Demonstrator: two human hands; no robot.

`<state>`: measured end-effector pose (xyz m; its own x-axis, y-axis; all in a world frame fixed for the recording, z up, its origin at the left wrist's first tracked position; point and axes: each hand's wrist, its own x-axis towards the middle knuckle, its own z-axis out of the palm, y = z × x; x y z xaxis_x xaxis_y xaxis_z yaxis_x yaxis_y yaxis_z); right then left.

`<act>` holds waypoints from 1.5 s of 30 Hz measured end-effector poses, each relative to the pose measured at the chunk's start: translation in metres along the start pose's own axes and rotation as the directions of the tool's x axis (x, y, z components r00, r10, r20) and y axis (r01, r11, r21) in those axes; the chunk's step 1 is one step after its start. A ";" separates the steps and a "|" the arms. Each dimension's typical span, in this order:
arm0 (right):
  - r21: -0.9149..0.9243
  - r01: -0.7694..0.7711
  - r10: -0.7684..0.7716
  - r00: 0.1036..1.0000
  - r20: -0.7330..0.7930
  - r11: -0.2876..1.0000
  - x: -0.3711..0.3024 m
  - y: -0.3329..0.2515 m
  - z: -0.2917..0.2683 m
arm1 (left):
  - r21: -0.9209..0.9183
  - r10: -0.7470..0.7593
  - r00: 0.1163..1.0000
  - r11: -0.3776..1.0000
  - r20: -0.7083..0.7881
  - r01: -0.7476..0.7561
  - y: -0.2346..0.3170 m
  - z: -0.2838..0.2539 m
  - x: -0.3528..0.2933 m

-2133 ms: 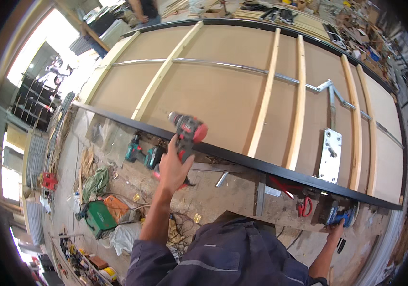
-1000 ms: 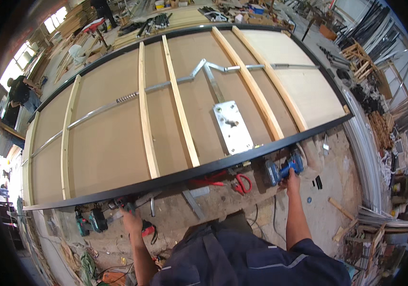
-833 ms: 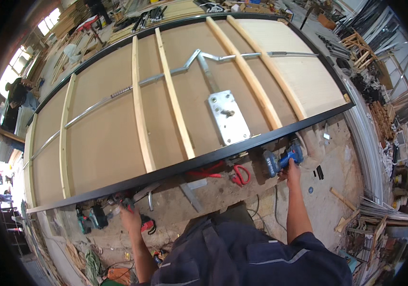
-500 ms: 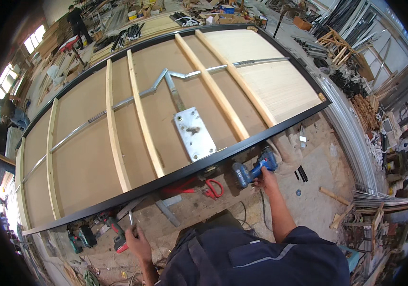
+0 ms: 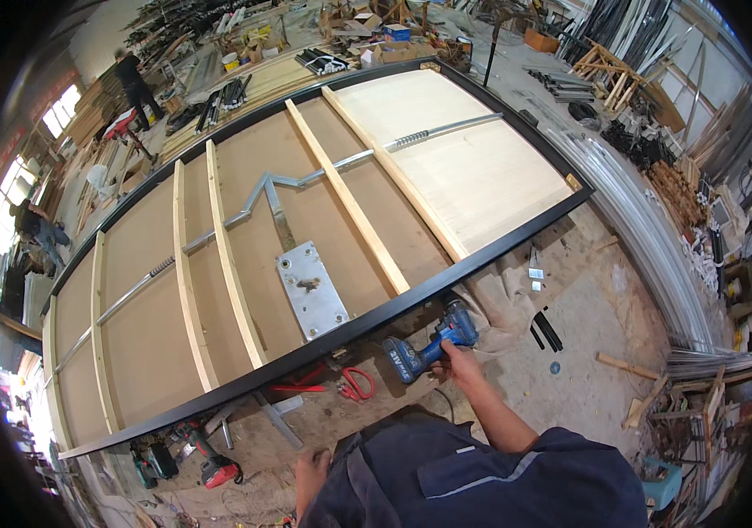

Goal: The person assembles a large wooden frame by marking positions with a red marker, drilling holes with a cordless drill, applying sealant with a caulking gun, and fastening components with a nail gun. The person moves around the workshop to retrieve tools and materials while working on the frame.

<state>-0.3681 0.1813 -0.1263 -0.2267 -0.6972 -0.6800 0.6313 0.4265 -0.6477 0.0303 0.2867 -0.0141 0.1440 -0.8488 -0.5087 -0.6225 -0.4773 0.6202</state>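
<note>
My right hand (image 5: 461, 364) grips a blue cordless drill (image 5: 429, 346), its nose against the black frame edge (image 5: 446, 283) of a big brown panel (image 5: 288, 229) lying flat. The panel carries pale wooden battens (image 5: 350, 198), a bent metal rod (image 5: 262, 189) and a grey metal plate (image 5: 310, 290). My left hand (image 5: 310, 465) hangs low beside my dark work jacket, with nothing seen in it. A red cordless drill (image 5: 211, 464) lies on the floor to its left.
Red-handled pliers (image 5: 354, 384) lie under the frame edge. A green drill (image 5: 152, 458) sits by the red one. Metal bars (image 5: 649, 238) and timber offcuts (image 5: 631, 365) lie at the right. Two people (image 5: 134, 79) work at the far left among stacked material.
The view has swung left to right. My left hand held the red drill up at first, lowered it to the floor and now is off it. My right hand kept the blue drill at the frame.
</note>
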 end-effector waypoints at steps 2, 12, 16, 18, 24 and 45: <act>0.032 0.021 -0.022 1.000 0.016 0.999 -0.002 0.004 -0.003 | 0.053 -0.038 0.999 0.998 0.004 0.038 -0.052 0.021 0.009; 0.019 -0.048 0.047 0.997 0.069 0.999 -0.018 -0.006 0.000 | 0.061 -0.293 0.951 0.952 -0.095 0.299 -0.160 0.100 0.004; 0.013 -0.027 0.025 0.994 0.104 1.000 -0.007 0.003 -0.010 | 0.035 -0.254 0.963 0.966 -0.087 0.258 -0.163 0.099 0.002; 0.024 -0.043 0.040 0.993 0.108 0.999 -0.007 0.001 -0.009 | 0.028 -0.247 0.965 0.968 -0.089 0.250 -0.163 0.100 0.001; -0.048 -0.044 0.050 0.991 0.121 0.998 -0.017 -0.007 -0.001 | 0.012 -0.236 0.967 0.971 -0.095 0.238 -0.174 0.101 -0.006; -0.214 -0.007 0.040 0.987 0.153 0.977 -0.016 -0.016 0.001 | -0.168 -0.302 0.937 0.947 -0.174 0.274 -0.188 0.118 -0.002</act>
<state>-0.3742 0.1850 -0.1047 -0.0846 -0.7596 -0.6449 0.4597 0.5445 -0.7016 0.0563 0.4047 -0.2003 0.4566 -0.6910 -0.5605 -0.4204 -0.7227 0.5485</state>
